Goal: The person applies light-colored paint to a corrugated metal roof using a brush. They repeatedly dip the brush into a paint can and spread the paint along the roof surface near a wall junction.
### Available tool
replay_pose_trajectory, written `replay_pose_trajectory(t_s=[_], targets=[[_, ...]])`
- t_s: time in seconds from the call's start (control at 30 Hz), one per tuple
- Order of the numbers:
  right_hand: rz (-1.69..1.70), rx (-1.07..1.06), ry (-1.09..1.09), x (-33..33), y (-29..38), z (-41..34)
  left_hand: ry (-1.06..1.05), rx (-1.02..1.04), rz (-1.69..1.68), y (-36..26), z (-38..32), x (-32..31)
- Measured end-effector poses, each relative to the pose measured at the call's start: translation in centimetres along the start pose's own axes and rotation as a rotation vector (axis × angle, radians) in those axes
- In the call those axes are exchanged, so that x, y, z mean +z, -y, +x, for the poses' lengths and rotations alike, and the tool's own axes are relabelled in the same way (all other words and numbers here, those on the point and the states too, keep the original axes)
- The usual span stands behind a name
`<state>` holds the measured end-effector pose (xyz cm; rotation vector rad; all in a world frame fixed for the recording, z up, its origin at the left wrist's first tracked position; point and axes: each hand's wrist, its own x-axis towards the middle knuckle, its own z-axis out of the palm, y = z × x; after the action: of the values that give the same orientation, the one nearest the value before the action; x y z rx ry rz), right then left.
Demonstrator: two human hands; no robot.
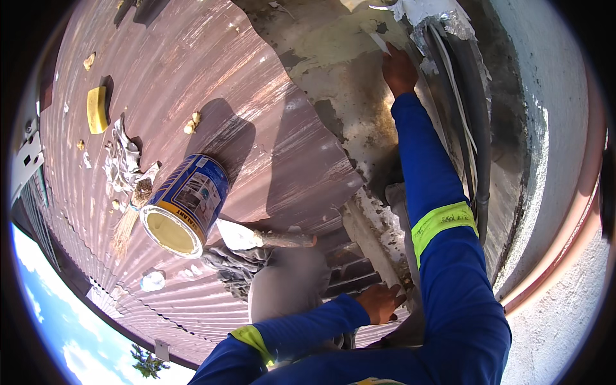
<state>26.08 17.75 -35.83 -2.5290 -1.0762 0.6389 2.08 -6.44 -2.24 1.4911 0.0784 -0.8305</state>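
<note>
My right hand [399,71] grips a light flat-bladed tool [379,43], which looks like a putty knife. Its blade touches a pale coating [337,41] smeared on the gutter-like strip beside the wall. Low in the view my left hand [380,304] rests near the lower end of a beam edge [373,240]; whether it holds anything is unclear. Left of my knee a blue sealant can [197,192] stands open on the corrugated roof, cream paste inside. Against it lies a broad white blade [236,235] with a wooden handle [288,239].
A straw brush [127,224], a crumpled rag [122,156] and a yellow sponge [97,110] lie on the brown corrugated roof [159,86]. Dark cloth [236,269] is beside my knee. Dark pipes and cables [474,120] run along the pale wall [553,96] at right.
</note>
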Motion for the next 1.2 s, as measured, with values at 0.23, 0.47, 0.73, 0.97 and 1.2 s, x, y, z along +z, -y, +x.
replay_pose_trajectory(t_s=[0.23,0.47,0.73,0.97,1.2], targets=[[-0.126,-0.029,0.025,-0.9,0.2,-0.6,-0.15,0.053,-0.06,0.3,-0.1,0.8],[-0.092,0.028,0.029,-0.7,-0.5,-0.6,-0.184,0.068,-0.04,0.6,0.1,1.8],[-0.104,0.146,0.065,0.3,-0.5,1.3,-0.056,0.029,0.013,0.3,0.1,0.9],[-0.217,0.132,0.122,-1.7,-2.9,0.2,-0.037,0.022,-0.029,0.0,0.0,0.0],[-0.239,-0.021,0.022,1.1,-3.7,1.2,-0.043,0.021,-0.02,0.1,0.2,0.5]])
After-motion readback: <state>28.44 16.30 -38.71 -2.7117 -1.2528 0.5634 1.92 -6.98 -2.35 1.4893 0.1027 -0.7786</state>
